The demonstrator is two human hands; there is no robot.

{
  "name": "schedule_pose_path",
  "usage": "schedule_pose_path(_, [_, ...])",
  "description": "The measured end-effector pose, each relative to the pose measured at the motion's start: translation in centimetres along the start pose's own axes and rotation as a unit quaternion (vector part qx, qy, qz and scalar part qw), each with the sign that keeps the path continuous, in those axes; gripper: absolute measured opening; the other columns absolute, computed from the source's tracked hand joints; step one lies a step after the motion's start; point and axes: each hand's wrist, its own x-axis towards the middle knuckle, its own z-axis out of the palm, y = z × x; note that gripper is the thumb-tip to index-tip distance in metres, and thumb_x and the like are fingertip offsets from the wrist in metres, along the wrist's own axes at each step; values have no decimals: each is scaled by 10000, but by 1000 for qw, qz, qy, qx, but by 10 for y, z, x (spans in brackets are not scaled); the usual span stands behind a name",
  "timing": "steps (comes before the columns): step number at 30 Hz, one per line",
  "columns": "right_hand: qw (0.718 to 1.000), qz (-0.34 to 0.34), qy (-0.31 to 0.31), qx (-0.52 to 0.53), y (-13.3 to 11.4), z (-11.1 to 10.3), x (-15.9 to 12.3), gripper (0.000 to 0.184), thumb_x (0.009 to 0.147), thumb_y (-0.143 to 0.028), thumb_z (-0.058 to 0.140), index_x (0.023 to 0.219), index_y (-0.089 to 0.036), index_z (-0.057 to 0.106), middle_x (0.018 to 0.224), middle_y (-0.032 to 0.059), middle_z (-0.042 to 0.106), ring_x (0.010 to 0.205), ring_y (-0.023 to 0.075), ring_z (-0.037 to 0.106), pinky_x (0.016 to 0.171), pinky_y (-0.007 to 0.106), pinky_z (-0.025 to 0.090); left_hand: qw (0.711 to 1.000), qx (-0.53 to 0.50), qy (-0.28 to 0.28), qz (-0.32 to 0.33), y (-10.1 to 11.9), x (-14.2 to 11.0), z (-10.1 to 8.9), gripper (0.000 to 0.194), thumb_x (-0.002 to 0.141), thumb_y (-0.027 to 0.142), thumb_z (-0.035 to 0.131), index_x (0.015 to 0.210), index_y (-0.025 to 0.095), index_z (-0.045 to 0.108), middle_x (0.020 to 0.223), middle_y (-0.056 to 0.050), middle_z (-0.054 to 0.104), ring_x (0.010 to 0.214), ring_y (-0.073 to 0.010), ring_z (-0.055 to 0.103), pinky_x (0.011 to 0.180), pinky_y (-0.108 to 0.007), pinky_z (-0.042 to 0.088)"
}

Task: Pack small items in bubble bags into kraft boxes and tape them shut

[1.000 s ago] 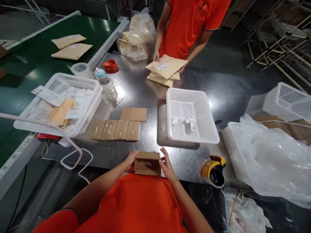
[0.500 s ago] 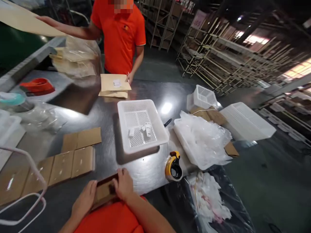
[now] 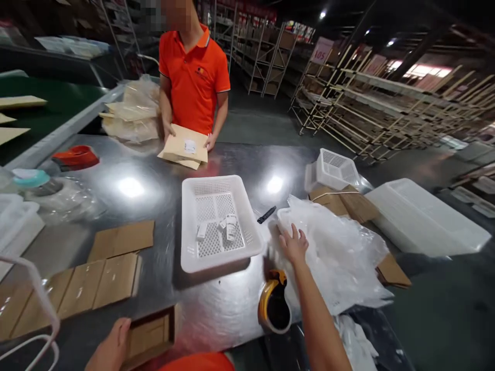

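At the table's near edge my left hand [image 3: 111,346] grips the left side of an open cardboard box [image 3: 149,337], whose inside shows bare cardboard. My right hand [image 3: 294,245] is stretched out with fingers apart, over the left edge of a pile of clear plastic bags [image 3: 340,257] heaped in a white tray. Below that forearm stands a yellow and black tape dispenser [image 3: 274,304]. Between the hands and the far side sits a white plastic basket [image 3: 220,260] with a few small white boxes [image 3: 231,227] in it.
Flattened cardboard boxes [image 3: 83,286] lie at the left. A black marker or cutter [image 3: 266,214] rests beside the basket. Opposite, a co-worker [image 3: 195,77] in an orange shirt holds padded envelopes [image 3: 183,144]. White baskets [image 3: 425,219] stand at the right.
My right hand has left the cardboard box and reached right to the plastic bags. My left hand keeps the box. The co-worker's raised arm has come down to the envelopes.
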Motion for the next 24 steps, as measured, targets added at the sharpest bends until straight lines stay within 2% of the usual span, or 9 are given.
schedule_pose_path(2, [1000, -6, 1, 8, -11, -1, 11, 242, 824, -282, 517, 977, -236, 699, 1237, 154, 612, 1223, 399, 420, 959, 675, 303, 1000, -15, 0, 5, 4, -4, -4, 249, 825, 409, 360, 933, 284, 546, 967, -62, 725, 1062, -306, 663, 981, -456, 478])
schedule_pose_path(5, [982, 19, 162, 97, -25, -28, 16, 261, 840, -312, 488, 954, -177, 680, 1102, 165, 650, 1126, 353, 516, 979, 651, 323, 999, -31, 15, 7, 8, -7, -12, 328, 796, 466, 349, 974, 252, 523, 1075, -100, 695, 1143, -301, 620, 1053, -444, 429])
schedule_pose_path(7, [926, 36, 293, 235, -36, -59, 10, 282, 838, -379, 522, 969, -167, 656, 1051, 135, 641, 1063, 299, 564, 968, 574, 396, 998, -42, 42, 7, 13, -8, -22, 442, 781, 516, 325, 1043, 209, 505, 1193, -145, 641, 1206, -305, 573, 1094, -445, 390])
schedule_pose_path(9, [843, 68, 334, 416, -54, -87, -5, 325, 785, -401, 627, 1021, -178, 612, 1013, 81, 626, 985, 243, 609, 909, 483, 475, 996, -44, 78, 21, 23, -12, -37, 564, 761, 582, 340, 1107, 165, 497, 1250, -182, 594, 1226, -330, 546, 1098, -470, 382])
schedule_pose_path(11, [778, 116, 275, 553, -82, -103, -29, 450, 671, -382, 751, 1037, -191, 571, 967, 39, 622, 875, 207, 641, 794, 403, 532, 990, -45, 113, 73, 41, -18, -54, 625, 732, 620, 407, 1118, 142, 522, 1243, -197, 584, 1222, -352, 534, 1094, -487, 380])
schedule_pose_path(14, [737, 183, 87, 645, -137, -96, -76, 563, 558, -330, 820, 1036, -213, 547, 927, 16, 645, 745, 176, 655, 645, 314, 547, 972, -98, 125, 173, 84, -32, -77, 531, 746, 576, 483, 1066, 168, 593, 1244, -170, 594, 1249, -333, 500, 1119, -473, 340])
schedule_pose_path(17, [685, 199, -111, 692, -195, -69, -124, 518, 581, -310, 783, 1035, -243, 543, 894, 8, 675, 679, 167, 656, 606, 305, 556, 949, -237, -26, 204, 134, -47, -89, 498, 772, 584, 528, 1089, 212, 623, 1238, -119, 623, 1199, -297, 545, 1058, -438, 409])
schedule_pose_path(21, [628, 162, -245, 721, -248, -40, -167, 454, 656, -329, 721, 1051, -275, 504, 946, 23, 700, 724, 195, 676, 629, 343, 572, 816, -483, -294, 121, 175, -60, -93, 605, 655, 528, 726, 1140, 188, 604, 1151, -123, 666, 1076, -271, 618, 921, -377, 480])
schedule_pose_path(24, [635, 166, -250, 712, -263, -30, -180, 481, 682, -329, 700, 1104, -281, 475, 979, 33, 709, 736, 188, 678, 637, 334, 566, 731, -599, -326, 28, 174, -67, -93, 379, 616, 365, 799, 874, 168, 604, 789, -28, 662, 724, -146, 634, 695, -255, 479])
